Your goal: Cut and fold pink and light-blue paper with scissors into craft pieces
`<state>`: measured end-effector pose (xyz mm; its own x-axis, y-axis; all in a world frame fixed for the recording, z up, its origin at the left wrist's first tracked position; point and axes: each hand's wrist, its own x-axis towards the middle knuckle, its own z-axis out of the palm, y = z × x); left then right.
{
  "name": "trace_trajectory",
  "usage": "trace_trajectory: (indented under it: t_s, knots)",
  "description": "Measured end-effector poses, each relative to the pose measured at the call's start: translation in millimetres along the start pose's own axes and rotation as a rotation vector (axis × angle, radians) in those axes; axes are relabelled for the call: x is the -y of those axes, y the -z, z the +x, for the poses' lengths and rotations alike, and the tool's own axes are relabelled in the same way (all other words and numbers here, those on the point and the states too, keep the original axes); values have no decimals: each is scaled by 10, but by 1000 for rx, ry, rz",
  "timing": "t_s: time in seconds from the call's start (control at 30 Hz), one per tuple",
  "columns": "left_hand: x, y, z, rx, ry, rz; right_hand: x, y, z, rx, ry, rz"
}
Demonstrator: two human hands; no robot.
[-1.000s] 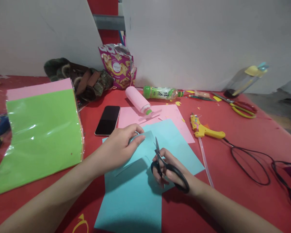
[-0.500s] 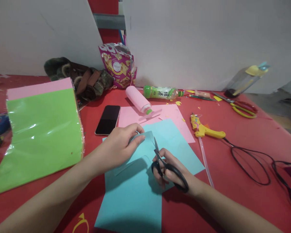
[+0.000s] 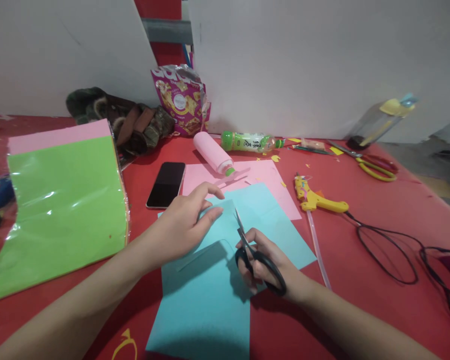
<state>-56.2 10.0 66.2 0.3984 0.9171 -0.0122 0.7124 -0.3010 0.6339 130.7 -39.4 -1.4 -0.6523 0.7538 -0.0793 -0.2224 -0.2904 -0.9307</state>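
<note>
My left hand (image 3: pixel 189 220) is on a light blue paper piece (image 3: pixel 226 206), its thumb on the near side and its index finger lifted away from the thumb. Other fingers are partly hidden behind the paper. In my right hand (image 3: pixel 264 260) are black-handled scissors (image 3: pixel 268 270), with fingers through the loops. Their slightly parted blades point up and away, right at the paper piece's right edge. Beneath both hands lie larger light blue sheets (image 3: pixel 210 310), overlapping a pink sheet (image 3: pixel 281 192) farther back.
Left are a phone (image 3: pixel 167 185) and green sheets in a clear sleeve (image 3: pixel 67 205). Behind lie a pink-wrapped bottle (image 3: pixel 212 152), a green tea bottle (image 3: pixel 247 141) and a snack bag (image 3: pixel 182 102). To the right are a yellow glue gun (image 3: pixel 318 202) with its cord and yellow-handled scissors (image 3: pixel 377 170).
My left index finger has lifted and straightened away from the thumb. The scissors' handle loops have drawn slightly closer together. The view has shifted a little.
</note>
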Motion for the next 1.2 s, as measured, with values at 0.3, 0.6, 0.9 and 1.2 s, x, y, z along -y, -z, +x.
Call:
trace_trajectory:
  t_s: [0.3, 0.6, 0.9, 1.2]
  knots:
    - [2, 0, 2, 4, -4, -15, -8, -3, -5, -26, -28, -5]
    - [1, 4, -4, 4, -23, -25, -10, -13, 1, -39, -38, 15]
    - [14, 11, -2, 7, -46, -25, -28, -6, -3, -49, -45, 36]
    - [8, 12, 4, 8, -43, -16, -30, -10, 0, -76, -69, 57]
